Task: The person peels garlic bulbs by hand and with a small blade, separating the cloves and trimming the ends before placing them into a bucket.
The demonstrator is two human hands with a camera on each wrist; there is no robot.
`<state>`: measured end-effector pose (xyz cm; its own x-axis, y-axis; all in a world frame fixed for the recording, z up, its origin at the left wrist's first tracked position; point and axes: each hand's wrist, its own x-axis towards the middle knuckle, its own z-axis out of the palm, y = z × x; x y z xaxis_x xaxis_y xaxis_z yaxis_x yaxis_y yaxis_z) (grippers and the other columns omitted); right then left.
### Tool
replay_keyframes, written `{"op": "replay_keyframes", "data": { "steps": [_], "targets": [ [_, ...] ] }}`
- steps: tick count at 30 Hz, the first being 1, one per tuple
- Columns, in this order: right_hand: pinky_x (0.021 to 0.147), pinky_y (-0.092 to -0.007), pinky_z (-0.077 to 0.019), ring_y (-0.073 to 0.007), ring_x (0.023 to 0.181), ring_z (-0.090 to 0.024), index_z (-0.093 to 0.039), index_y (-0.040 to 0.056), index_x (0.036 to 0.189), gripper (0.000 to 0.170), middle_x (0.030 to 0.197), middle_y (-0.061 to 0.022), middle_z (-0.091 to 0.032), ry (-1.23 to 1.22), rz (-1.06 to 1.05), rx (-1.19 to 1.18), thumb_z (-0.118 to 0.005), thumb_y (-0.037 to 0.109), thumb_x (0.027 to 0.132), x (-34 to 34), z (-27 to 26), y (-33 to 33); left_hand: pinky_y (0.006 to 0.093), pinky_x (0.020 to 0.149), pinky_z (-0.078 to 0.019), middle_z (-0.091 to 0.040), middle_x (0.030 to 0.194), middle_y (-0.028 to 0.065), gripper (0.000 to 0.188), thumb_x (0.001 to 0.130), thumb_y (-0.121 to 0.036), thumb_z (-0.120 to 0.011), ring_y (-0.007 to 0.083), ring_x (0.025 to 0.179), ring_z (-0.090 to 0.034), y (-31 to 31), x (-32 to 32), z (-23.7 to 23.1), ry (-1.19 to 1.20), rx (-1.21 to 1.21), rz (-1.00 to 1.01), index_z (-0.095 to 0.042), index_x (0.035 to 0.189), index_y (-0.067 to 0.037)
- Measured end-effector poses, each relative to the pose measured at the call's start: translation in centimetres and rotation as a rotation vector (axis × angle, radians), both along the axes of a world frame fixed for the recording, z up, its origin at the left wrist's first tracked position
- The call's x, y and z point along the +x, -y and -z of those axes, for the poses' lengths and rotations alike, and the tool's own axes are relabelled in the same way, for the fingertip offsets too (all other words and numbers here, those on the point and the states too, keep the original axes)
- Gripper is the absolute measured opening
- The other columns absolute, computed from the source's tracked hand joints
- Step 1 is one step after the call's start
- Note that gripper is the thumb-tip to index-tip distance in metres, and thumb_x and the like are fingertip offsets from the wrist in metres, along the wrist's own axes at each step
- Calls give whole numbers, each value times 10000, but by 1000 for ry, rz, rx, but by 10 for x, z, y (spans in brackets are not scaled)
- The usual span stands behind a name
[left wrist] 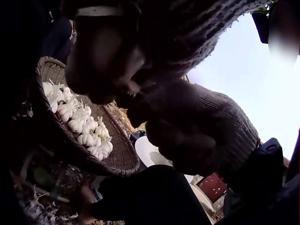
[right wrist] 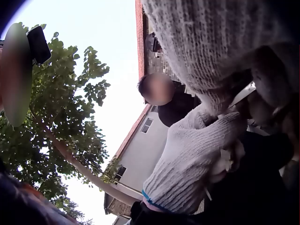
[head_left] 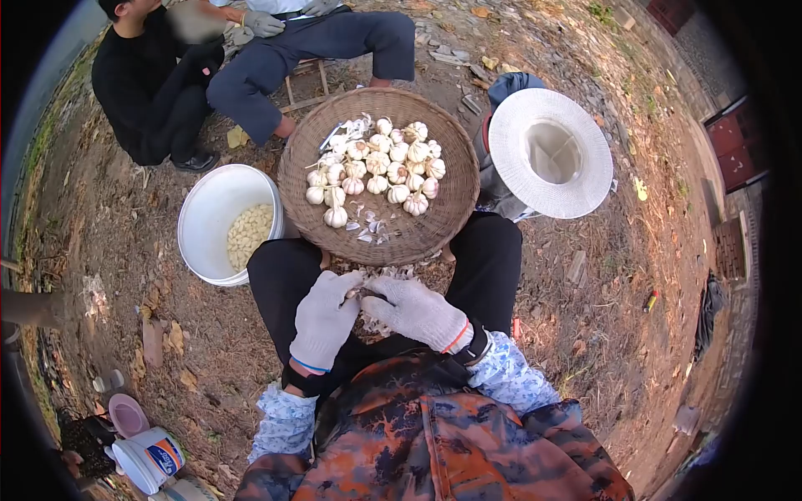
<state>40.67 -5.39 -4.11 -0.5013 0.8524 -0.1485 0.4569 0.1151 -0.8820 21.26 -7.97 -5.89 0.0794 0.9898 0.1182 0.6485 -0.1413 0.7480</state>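
Observation:
My gloved left hand and gloved right hand meet above my lap, in front of the basket. Curled left fingers hold a pale garlic bulb, partly hidden by the glove in the right wrist view. From the right hand's grip a thin shiny knife blade shows; its handle is hidden. A round wicker basket before my knees carries a pile of garlic bulbs, with loose skins at its near side. In the left wrist view both hands are dark against the sky.
Left of the basket stands a white bucket part full of peeled garlic cloves. A white sun hat sits to the right. Two people are beyond the basket, one seated, one low down. A labelled pail lies at lower left.

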Motion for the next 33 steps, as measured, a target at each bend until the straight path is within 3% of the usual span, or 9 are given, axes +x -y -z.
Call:
{"op": "replay_keyframes", "data": {
  "steps": [8, 11, 13, 15, 18, 19, 25, 31, 33],
  "targets": [
    [721, -496, -561, -419, 838, -704, -683, 76, 1084, 266, 873, -196, -705, 115, 34, 125, -636, 319, 987, -9, 8, 4, 344, 675, -517, -597, 847, 90, 382, 775, 33, -732, 262, 769, -650, 0, -1, -7, -272, 26, 38, -737, 1138, -84],
    [718, -514, -553, -405, 822, -702, -659, 74, 1007, 255, 825, -180, -695, 178, -33, 236, -614, 324, 1000, 0, 11, -1, 299, 602, -499, -600, 832, 39, 360, 820, 21, -732, 178, 694, -639, -2, -13, -6, -20, 85, 167, -740, 1170, -62],
    [708, -519, -545, -411, 831, -693, -662, 74, 988, 246, 841, -188, -695, 321, 98, 238, -624, 317, 994, 11, 21, -13, 228, 529, -454, -602, 847, -21, 319, 875, -3, -731, 77, 626, -594, 0, -13, -29, 529, -491, -81, -739, 1193, -31],
    [655, -471, -532, -333, 727, -701, -661, 49, 986, 262, 770, -137, -682, 185, 163, 328, -654, 310, 987, 12, 22, -20, 180, 498, -416, -598, 831, -45, 282, 912, -32, -718, 25, 596, -560, 0, -11, -37, 616, -539, -149, -735, 1191, 2],
    [545, -230, -389, -31, 641, -483, -672, 22, 975, 265, 733, 48, -575, -355, 228, -596, -691, 287, 975, 6, -18, -16, 206, 547, -448, -610, 918, -22, 308, 926, -35, -720, 39, 651, -580, 2, -2, -32, 759, -617, -196, -731, 1232, -7],
    [528, -200, -357, -15, 610, -466, -677, 35, 970, 234, 743, 46, -593, -452, 209, -625, -687, 269, 979, 1, -13, -13, 200, 527, -440, -653, 877, 12, 333, 932, -44, -694, 44, 625, -580, 2, 5, -24, 782, -584, -202, -704, 1262, 8],
    [506, -232, -378, -27, 587, -479, -664, 27, 985, 190, 765, 28, -614, -489, 233, -692, -672, 217, 977, 1, -11, -10, 219, 510, -446, -710, 853, 79, 362, 961, -72, -650, 86, 590, -593, 4, 20, -31, 930, -583, -203, -652, 1310, 24],
    [524, -221, -375, -14, 608, -466, -630, 59, 892, 138, 735, 42, -587, -425, 249, -276, -685, 158, 971, -5, -3, -3, 235, 486, -434, -671, 868, 67, 293, 1024, -172, -612, 114, 562, -584, 2, 15, -25, 1134, -625, -272, -619, 1250, 15],
    [618, -231, -440, -23, 716, -517, -623, 30, 944, 141, 760, 32, -590, -495, 260, -383, -640, 160, 998, -5, -10, -3, 269, 529, -511, -696, 969, 102, 269, 1042, -154, -610, 124, 615, -639, 3, 10, -20, 1495, -710, -155, -632, 1236, 31]
  ]
}}
